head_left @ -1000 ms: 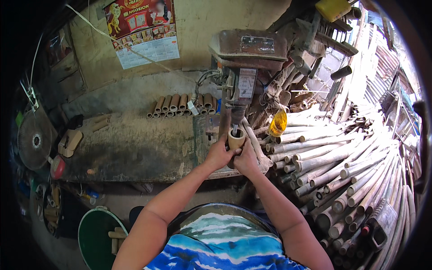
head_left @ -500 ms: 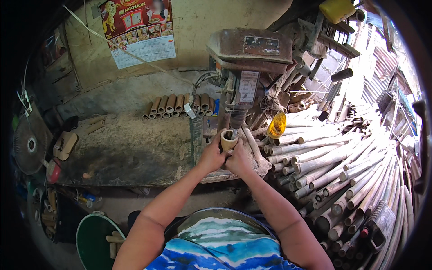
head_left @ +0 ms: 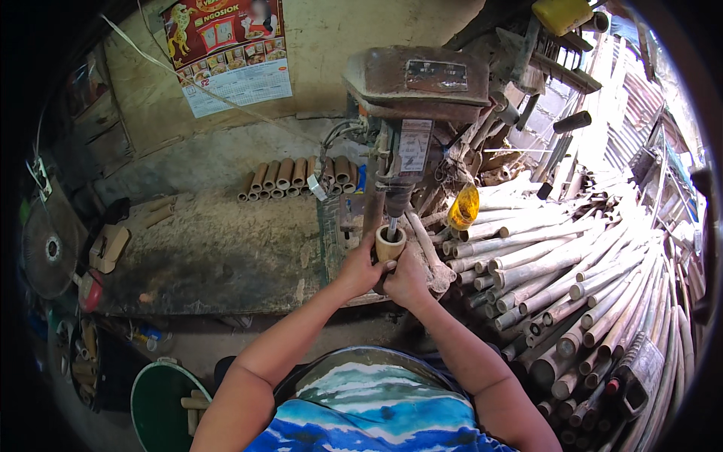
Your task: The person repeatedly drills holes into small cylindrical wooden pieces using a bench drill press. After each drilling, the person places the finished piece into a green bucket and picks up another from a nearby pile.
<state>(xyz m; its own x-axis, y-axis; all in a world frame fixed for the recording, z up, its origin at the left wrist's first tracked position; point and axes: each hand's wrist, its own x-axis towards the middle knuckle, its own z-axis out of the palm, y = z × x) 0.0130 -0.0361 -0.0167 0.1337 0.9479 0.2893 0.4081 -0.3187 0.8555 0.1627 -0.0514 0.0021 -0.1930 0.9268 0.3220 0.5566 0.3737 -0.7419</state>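
Observation:
Between my two hands is a short bamboo tube (head_left: 390, 250), tilted with its open end upward. My left hand (head_left: 362, 270) is wrapped round its left side, thumb across the front. From the right, my right hand (head_left: 408, 279) grips the tube lower down. A drill press (head_left: 416, 79) stands over it, and its bit (head_left: 392, 225) points down into the tube's mouth. Whether the bit touches the inner wall I cannot tell. The tube's lower end is hidden by my fingers.
Cut bamboo tubes (head_left: 285, 175) are stacked at the back of the dusty bench (head_left: 226, 248). Long bamboo poles (head_left: 542, 264) fill the right side. A fan (head_left: 53, 247) stands at far left, a green bucket (head_left: 143, 399) below. A yellow container (head_left: 463, 207) hangs beside the press.
Both hands have moved the tube slightly right and down, turning its mouth more upright. The bit, beside the rim's right edge before, now shows inside the opening.

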